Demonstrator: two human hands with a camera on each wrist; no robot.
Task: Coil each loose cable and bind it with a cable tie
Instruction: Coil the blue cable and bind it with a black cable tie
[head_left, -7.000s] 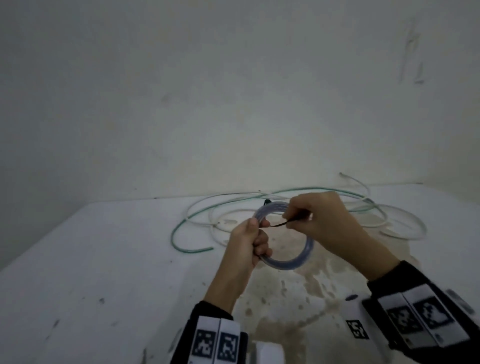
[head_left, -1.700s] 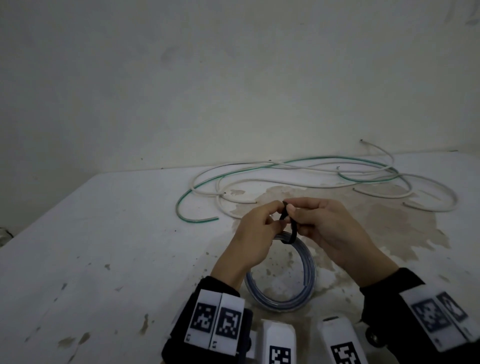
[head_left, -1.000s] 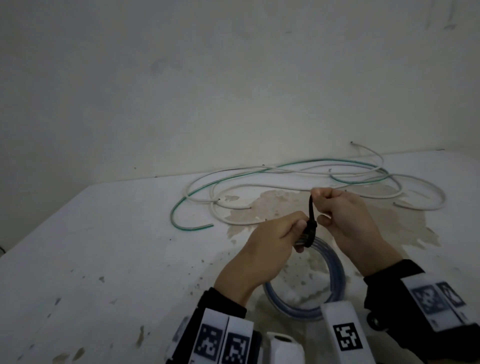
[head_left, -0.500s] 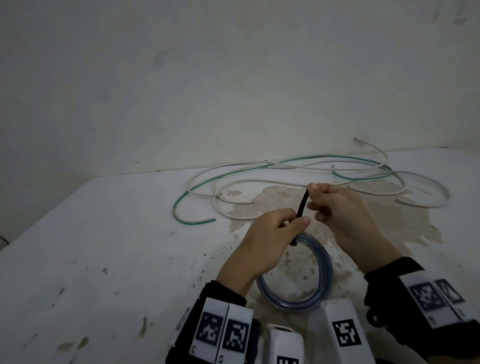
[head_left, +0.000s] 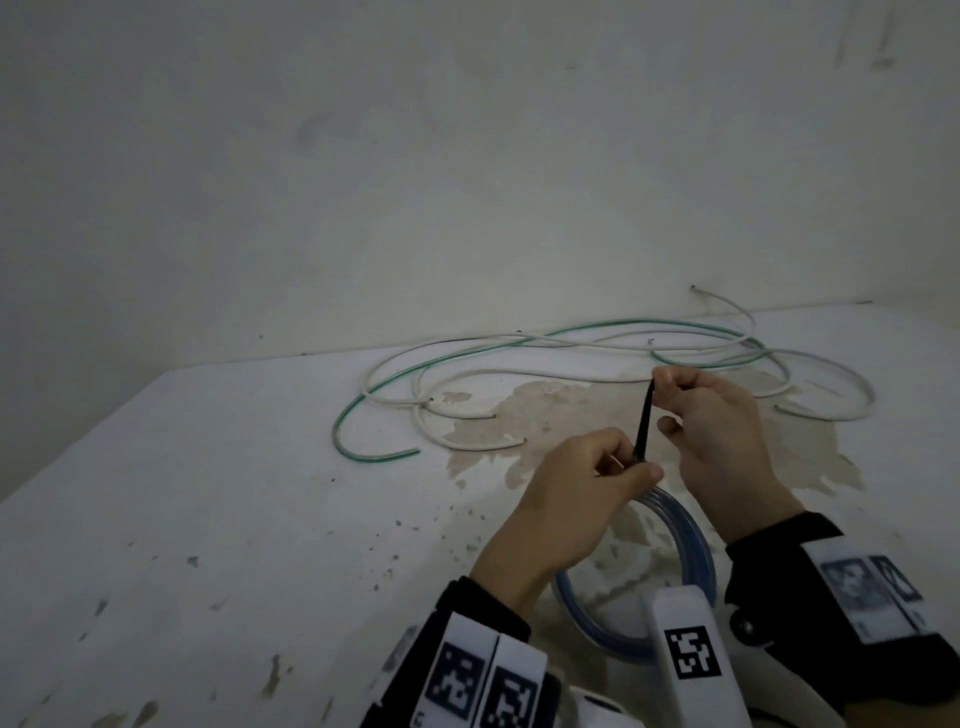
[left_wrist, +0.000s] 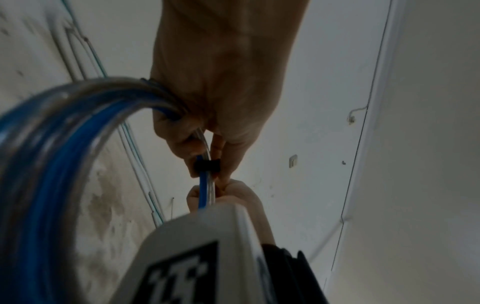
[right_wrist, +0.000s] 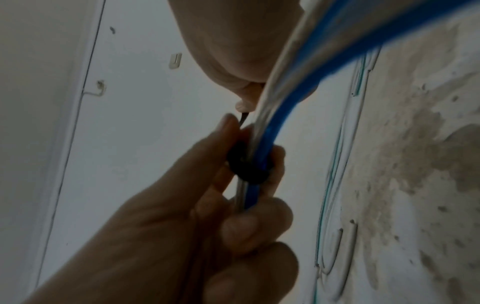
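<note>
Grubby white table (head_left: 218, 519) with a big brown stain, shoved against a bare wall, and the green and white loose cables (head_left: 519, 345) are sprawled along the back, well beyond the hands. The blue coil (head_left: 696, 540) hangs right in front of the person, just over the table. The left hand (head_left: 576, 499) grips the top of the coil where the black cable tie (head_left: 644, 421) wraps it, fingers curled round the bundle. The right hand (head_left: 711, 431) pinches the tie's tail, which runs almost straight up and slightly away from the left hand, so the pull goes along that line. Compared with half a second back, the tail looks a bit longer and the band snugger, so the cinching is probably almost done.
</note>
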